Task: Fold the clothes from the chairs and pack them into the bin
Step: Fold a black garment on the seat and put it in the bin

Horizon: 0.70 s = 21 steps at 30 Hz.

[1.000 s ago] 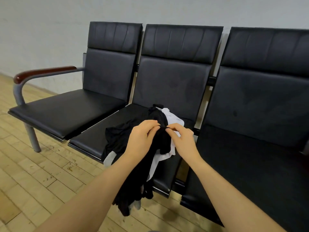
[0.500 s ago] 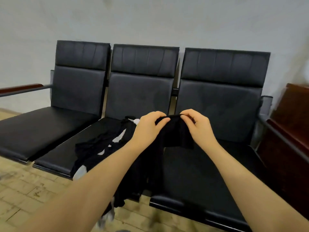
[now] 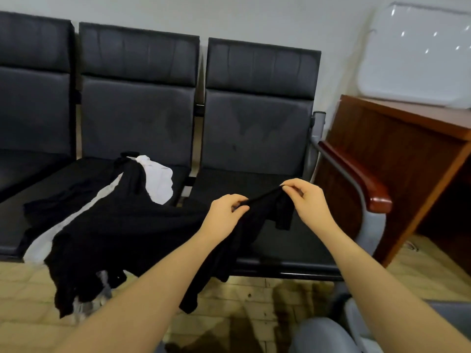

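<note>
A black garment [image 3: 142, 233] stretches from the middle chair [image 3: 137, 118] across to the right chair [image 3: 257, 123], its lower part hanging off the seat front toward the floor. My left hand [image 3: 225, 215] pinches its upper edge over the right seat. My right hand [image 3: 307, 197] pinches the same edge a little further right, and a short flap hangs below it. A white garment [image 3: 158, 183] lies under the black one on the middle seat. The white lidded bin [image 3: 418, 59] sits on the wooden desk at the upper right.
A third black chair [image 3: 33, 85] stands at the left. The right chair's wood-capped armrest [image 3: 367, 184] curves down beside my right hand. A brown wooden desk [image 3: 397, 159] stands just right of the chairs. Pale brick-patterned floor [image 3: 242, 299] lies below the seats.
Both hands have carried the black garment's edge rightward from the middle seat to over the right seat, spreading apart. The view swung right, and the desk and bin came into sight.
</note>
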Each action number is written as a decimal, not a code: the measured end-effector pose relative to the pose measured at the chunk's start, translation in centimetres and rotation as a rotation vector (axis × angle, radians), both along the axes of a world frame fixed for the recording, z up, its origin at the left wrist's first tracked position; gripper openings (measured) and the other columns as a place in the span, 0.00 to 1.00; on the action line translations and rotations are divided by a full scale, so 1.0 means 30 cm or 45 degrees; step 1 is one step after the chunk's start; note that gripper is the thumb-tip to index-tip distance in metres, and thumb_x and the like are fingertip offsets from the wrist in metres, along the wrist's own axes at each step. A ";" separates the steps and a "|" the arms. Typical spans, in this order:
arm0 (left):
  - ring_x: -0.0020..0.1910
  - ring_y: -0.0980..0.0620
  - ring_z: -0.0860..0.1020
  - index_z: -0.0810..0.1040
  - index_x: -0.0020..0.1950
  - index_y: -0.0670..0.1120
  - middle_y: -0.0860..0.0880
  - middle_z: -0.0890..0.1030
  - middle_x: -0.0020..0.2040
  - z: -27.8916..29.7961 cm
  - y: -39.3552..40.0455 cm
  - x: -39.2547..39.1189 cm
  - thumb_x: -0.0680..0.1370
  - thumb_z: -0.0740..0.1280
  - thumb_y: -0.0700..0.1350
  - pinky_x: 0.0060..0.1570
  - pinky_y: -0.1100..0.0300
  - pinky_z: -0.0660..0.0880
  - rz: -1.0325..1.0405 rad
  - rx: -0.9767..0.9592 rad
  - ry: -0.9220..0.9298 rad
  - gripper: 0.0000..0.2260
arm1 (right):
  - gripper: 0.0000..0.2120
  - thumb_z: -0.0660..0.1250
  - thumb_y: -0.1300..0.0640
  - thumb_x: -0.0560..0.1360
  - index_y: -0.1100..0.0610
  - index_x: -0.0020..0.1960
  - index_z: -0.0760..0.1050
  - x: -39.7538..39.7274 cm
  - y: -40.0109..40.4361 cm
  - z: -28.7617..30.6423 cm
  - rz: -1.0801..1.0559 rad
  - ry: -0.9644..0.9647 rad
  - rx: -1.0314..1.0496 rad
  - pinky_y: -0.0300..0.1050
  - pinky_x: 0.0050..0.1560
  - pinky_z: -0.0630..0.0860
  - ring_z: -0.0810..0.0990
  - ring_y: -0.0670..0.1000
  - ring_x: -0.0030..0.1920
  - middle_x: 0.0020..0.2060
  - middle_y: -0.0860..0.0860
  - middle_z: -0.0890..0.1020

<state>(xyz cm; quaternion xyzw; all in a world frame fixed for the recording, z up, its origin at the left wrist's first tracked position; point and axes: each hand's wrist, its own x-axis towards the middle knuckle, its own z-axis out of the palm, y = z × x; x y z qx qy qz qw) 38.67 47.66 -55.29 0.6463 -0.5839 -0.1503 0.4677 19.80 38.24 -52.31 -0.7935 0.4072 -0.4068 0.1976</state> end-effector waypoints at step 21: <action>0.39 0.57 0.74 0.83 0.53 0.51 0.55 0.75 0.39 0.315 -0.329 0.034 0.77 0.66 0.50 0.41 0.59 0.72 0.153 -0.506 -0.478 0.08 | 0.06 0.64 0.60 0.79 0.56 0.53 0.79 -0.006 -0.176 0.129 -0.167 -0.443 -0.104 0.25 0.47 0.70 0.77 0.40 0.46 0.45 0.46 0.80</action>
